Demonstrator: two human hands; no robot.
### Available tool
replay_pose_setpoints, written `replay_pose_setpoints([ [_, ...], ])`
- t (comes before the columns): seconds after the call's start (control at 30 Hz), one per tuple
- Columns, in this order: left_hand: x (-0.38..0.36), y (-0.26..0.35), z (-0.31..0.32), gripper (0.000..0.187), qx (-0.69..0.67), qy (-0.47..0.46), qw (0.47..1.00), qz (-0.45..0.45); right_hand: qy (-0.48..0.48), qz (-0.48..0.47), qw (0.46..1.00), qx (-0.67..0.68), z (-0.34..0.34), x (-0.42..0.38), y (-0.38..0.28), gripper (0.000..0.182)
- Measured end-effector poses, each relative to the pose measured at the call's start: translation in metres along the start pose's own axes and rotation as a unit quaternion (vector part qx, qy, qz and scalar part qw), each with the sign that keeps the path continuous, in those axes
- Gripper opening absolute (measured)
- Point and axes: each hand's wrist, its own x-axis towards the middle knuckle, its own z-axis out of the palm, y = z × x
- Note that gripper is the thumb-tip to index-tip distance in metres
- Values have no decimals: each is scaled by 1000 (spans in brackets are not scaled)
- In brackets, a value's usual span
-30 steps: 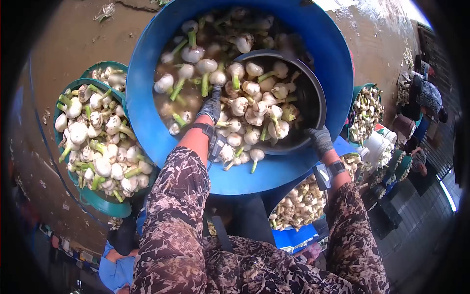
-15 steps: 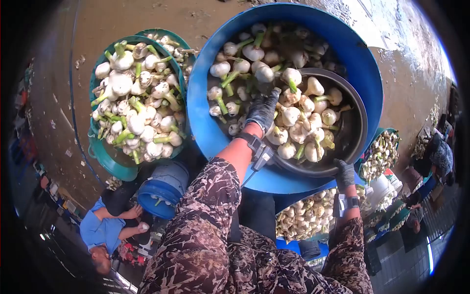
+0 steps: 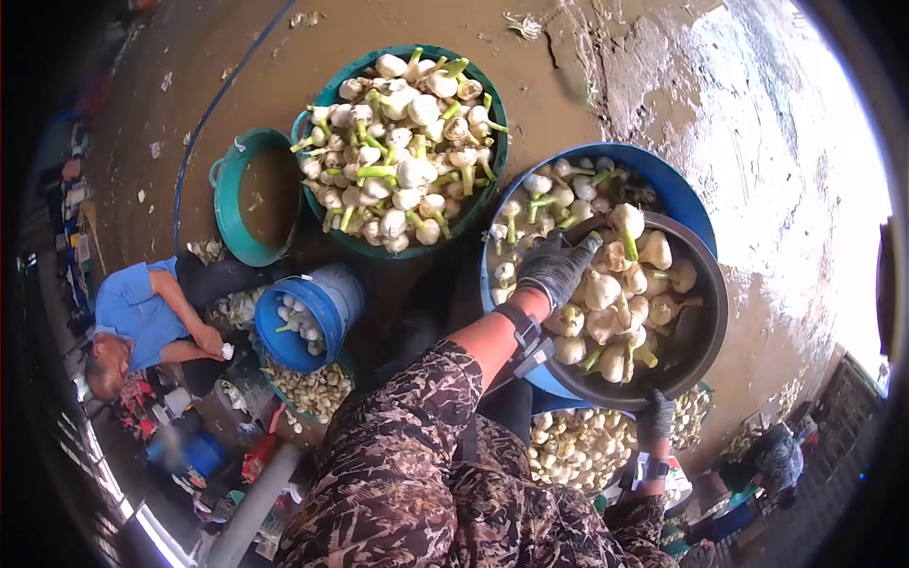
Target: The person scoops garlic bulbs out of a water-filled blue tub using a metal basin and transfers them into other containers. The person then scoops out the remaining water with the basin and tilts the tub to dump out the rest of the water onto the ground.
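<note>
A dark round basin [image 3: 696,364] heaped with white garlic bulbs [image 3: 615,293] on green stems is over the blue tub [image 3: 686,189]. My left hand [image 3: 554,267], in a dark grey glove, is closed on the basin's left rim. Its fingers under the rim are hidden. My right hand [image 3: 656,415], gloved too, grips the near rim. Inside the tub more garlic bulbs [image 3: 554,199] lie in dark water, partly covered by the basin.
To the left stand a green tub [image 3: 492,185] piled with garlic and a green basin [image 3: 227,204] holding brownish water. A blue bucket [image 3: 346,293] contains some bulbs. A person in a blue shirt [image 3: 137,308] sits beyond it. More garlic [image 3: 582,445] lies near my legs. The floor [image 3: 559,95] looks wet.
The basin of garlic has come up out of the tub's water, in both my hands. My view has swung left, so the green tub shows nearer the middle.
</note>
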Motion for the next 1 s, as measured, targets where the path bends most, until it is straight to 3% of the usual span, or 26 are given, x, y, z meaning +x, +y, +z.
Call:
replay_pose_setpoints([
  [0.03,-5,-9,-8,78,-18,29,999,-1,-14,24,999,45,18,-9,-19,35],
  [0.07,-5,-25,-15,73,-25,33,999,29,-2,79,990,116,35,-18,-41,36],
  [0.1,-5,-41,-23,69,-31,36,997,59,-43,19,998,45,40,-17,-37,37],
  [0.13,-21,-30,-51,60,-122,34,992,-1,-76,-47,996,-27,44,-17,-33,38],
  [0.23,-27,-72,-94,52,-157,89,978,109,-114,-173,969,-136,91,-34,-52,38],
  [0.27,-39,-68,-124,51,-239,86,966,36,-122,-62,989,-59,121,-46,-77,37],
  [0.3,-38,-86,-142,51,-247,89,964,35,-124,52,991,16,147,-57,-95,37],
  [0.4,-62,-110,-221,47,-161,130,978,-8,-179,45,982,-31,220,-72,-117,38],
  [0.5,-48,-186,-280,50,-225,171,959,3,-207,31,974,-85,299,-79,-125,37],
  [0.57,-69,-196,-339,48,-292,182,939,9,-225,-13,966,-128,354,-83,-124,31],
  [0.6,-49,-245,-344,48,-285,250,924,48,-230,-18,963,-139,386,-90,-131,31],
  [0.63,-37,-278,-357,50,-365,240,899,42,-256,-6,954,-154,420,-98,-138,31],
  [0.73,-37,-322,-431,52,-385,283,878,36,-297,10,936,-186,516,-109,-141,28],
  [0.8,-15,-382,-451,57,-477,268,836,-38,-317,14,926,-204,569,-100,-132,27],
  [0.87,17,-441,-471,59,-474,284,831,-61,-371,-43,850,-371,618,-84,-120,26],
  [0.9,30,-465,-484,61,-456,287,839,-80,-374,3,896,-241,645,-91,-112,26],
  [0.93,36,-480,-498,63,-438,288,846,-99,-381,-1,889,-252,670,-92,-110,26],
  [1.0,40,-501,-513,65,-427,293,847,-121,-395,79,892,-205,716,-90,-104,29],
])
